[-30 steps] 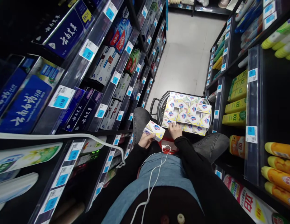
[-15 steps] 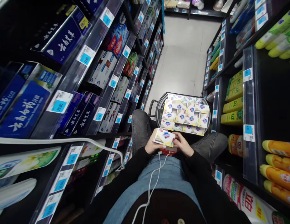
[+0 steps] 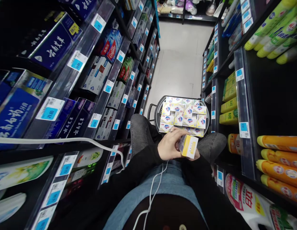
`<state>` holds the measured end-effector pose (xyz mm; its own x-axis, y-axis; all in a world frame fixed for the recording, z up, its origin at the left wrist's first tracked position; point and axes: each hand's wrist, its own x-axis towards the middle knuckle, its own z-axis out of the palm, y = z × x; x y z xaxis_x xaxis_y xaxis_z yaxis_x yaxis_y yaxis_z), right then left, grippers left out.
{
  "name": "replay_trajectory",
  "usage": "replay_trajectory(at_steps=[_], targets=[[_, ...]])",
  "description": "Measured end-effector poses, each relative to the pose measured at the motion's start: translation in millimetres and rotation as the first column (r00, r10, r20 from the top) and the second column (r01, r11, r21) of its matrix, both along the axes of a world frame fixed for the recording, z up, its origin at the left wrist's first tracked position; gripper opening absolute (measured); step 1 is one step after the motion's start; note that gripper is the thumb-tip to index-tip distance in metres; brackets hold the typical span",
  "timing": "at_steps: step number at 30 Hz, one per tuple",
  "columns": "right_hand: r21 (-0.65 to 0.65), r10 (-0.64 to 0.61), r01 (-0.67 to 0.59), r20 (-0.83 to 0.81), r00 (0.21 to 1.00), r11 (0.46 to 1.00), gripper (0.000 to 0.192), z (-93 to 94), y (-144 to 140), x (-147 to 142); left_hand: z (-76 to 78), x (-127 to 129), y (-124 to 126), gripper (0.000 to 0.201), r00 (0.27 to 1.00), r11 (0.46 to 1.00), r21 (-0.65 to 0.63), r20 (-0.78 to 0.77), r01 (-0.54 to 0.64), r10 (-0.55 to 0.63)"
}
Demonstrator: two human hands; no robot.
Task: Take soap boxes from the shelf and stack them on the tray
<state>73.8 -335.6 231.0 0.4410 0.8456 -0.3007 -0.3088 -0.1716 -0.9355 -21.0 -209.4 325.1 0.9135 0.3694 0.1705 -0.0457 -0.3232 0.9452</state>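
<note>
In front of my lap I hold a white and yellow soap box [image 3: 189, 147], with one narrow end turned up toward me. My left hand [image 3: 170, 144] is closed round its left side, a ring showing on one finger. My right hand [image 3: 196, 155] is at the box's lower right, mostly hidden behind it; a small part of it shows against the box. Just beyond my hands stands a black basket [image 3: 157, 118] between my knees. Several similar soap boxes [image 3: 178, 118] lie packed in rows in it, blue and red logos facing up.
Toothpaste boxes [image 3: 49, 48] fill the shelves on my left. On the right, shelves hold yellow AXE boxes [image 3: 229, 105], orange bottles [image 3: 279, 155] and a white jug [image 3: 248, 198]. A white cable [image 3: 98, 145] crosses at left. The tiled floor [image 3: 177, 57] runs ahead.
The soap box has turned from its broad logo face to a narrow end and moved right. My left hand has reached over to the right with it; my right hand is now largely covered.
</note>
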Motion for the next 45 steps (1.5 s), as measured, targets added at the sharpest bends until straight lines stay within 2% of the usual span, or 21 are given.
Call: replay_trajectory(at_steps=[2, 3, 6, 9, 11, 13, 14, 15, 17, 19, 21, 22, 24, 26, 27, 28, 31, 33, 38, 42, 45], targets=[[0.022, -0.098, 0.101, -0.105, 0.99, 0.995, 0.069, 6.4, -4, 6, -1.6, -6, 1, 0.075, 1.0, 0.988, -0.154, -0.003, -0.016, 0.016], [0.038, -0.175, 0.179, -0.084, 0.981, 0.983, 0.067, 12.3, -7, 9, -5.0, -10, 2, 0.082, 1.0, 0.962, -0.271, -0.016, -0.026, 0.023], [0.098, -0.321, 0.306, 0.249, 0.914, 0.947, 0.053, 41.0, -17, 13, -25.1, -22, 6, 0.076, 0.993, 0.807, -0.583, -0.11, -0.096, 0.038], [0.122, -0.279, 0.266, 0.654, 0.703, 0.956, 0.034, 78.0, -20, 5, -50.9, -26, 7, 0.063, 0.984, 0.69, -0.706, -0.168, -0.16, 0.055], [0.125, -0.231, 0.22, 0.79, 0.568, 0.968, 0.027, 98.2, -18, -4, -64.0, -24, 6, 0.064, 0.989, 0.62, -0.772, -0.137, -0.14, 0.052], [0.113, -0.201, 0.199, 0.838, 0.507, 0.973, 0.024, 107.1, -17, -9, -72.1, -22, 4, 0.067, 0.993, 0.568, -0.815, -0.108, -0.116, 0.047], [0.092, -0.187, 0.206, 0.84, 0.509, 0.974, 0.025, 105.5, -17, -8, -75.3, -21, 4, 0.067, 0.993, 0.565, -0.817, -0.11, -0.118, 0.048], [0.059, -0.174, 0.223, 0.826, 0.537, 0.973, 0.026, 99.1, -18, -5, -78.7, -20, 4, 0.067, 0.991, 0.58, -0.804, -0.126, -0.133, 0.054], [-0.046, -0.148, 0.264, 0.729, 0.668, 0.963, 0.033, 71.9, -21, 6, -88.9, -19, 4, 0.067, 0.978, 0.627, -0.754, -0.198, -0.197, 0.068], [-0.186, -0.117, 0.254, 0.541, 0.833, 0.949, 0.04, 29.6, -25, 19, -105.8, -20, 3, 0.066, 0.942, 0.64, -0.709, -0.33, -0.296, 0.07], [-0.315, -0.093, 0.213, 0.357, 0.93, 0.925, 0.044, -18.3, -26, 30, -128.1, -22, 5, 0.063, 0.864, 0.635, -0.634, -0.491, -0.44, 0.109], [-0.373, -0.094, 0.214, 0.315, 0.945, 0.903, 0.044, -41.0, -24, 34, -139.7, -23, 6, 0.059, 0.81, 0.643, -0.559, -0.56, -0.524, 0.174], [-0.47, -0.104, 0.25, 0.314, 0.944, 0.847, 0.042, -78.8, -19, 39, -161.0, -25, 13, 0.052, 0.689, 0.645, -0.354, -0.612, -0.678, 0.388], [-0.533, -0.117, 0.305, 0.357, 0.927, 0.789, 0.041, -104.7, -12, 43, -176.9, -28, 23, 0.051, 0.59, 0.609, -0.194, -0.582, -0.769, 0.559], [-0.55, -0.123, 0.326, 0.373, 0.92, 0.769, 0.04, -113.6, -8, 44, -182.7, -29, 29, 0.051, 0.561, 0.599, -0.153, -0.583, -0.786, 0.587], [-0.558, -0.128, 0.341, 0.385, 0.914, 0.756, 0.04, -120.3, -4, 46, -187.3, -30, 35, 0.051, 0.545, 0.607, -0.127, -0.608, -0.785, 0.578], [-0.549, -0.135, 0.357, 0.403, 0.905, 0.755, 0.039, -131.8, 8, 49, -196.8, -32, 51, 0.045, 0.498, 0.707, -0.054, -0.747, -0.705, 0.44], [-0.548, -0.142, 0.372, 0.415, 0.899, 0.75, 0.04, -134.5, 14, 49, -202.5, -32, 56, 0.039, 0.465, 0.751, -0.03, -0.801, -0.659, 0.377], [-0.577, -0.145, 0.474, 0.522, 0.84, 0.665, 0.04, -128.5, 21, 39, -220.7, -35, 57, 0.037, 0.459, 0.735, -0.064, -0.817, -0.675, 0.35], [-0.535, -0.144, 0.549, 0.619, 0.772, 0.643, 0.04, -121.7, 23, 32, -234.3, -36, 54, 0.041, 0.47, 0.716, -0.097, -0.813, -0.691, 0.343], [-0.573, -0.121, 0.54, 0.609, 0.784, 0.616, 0.037, -122.2, 23, 32, -241.6, -37, 54, 0.039, 0.481, 0.712, -0.116, -0.81, -0.693, 0.337]])
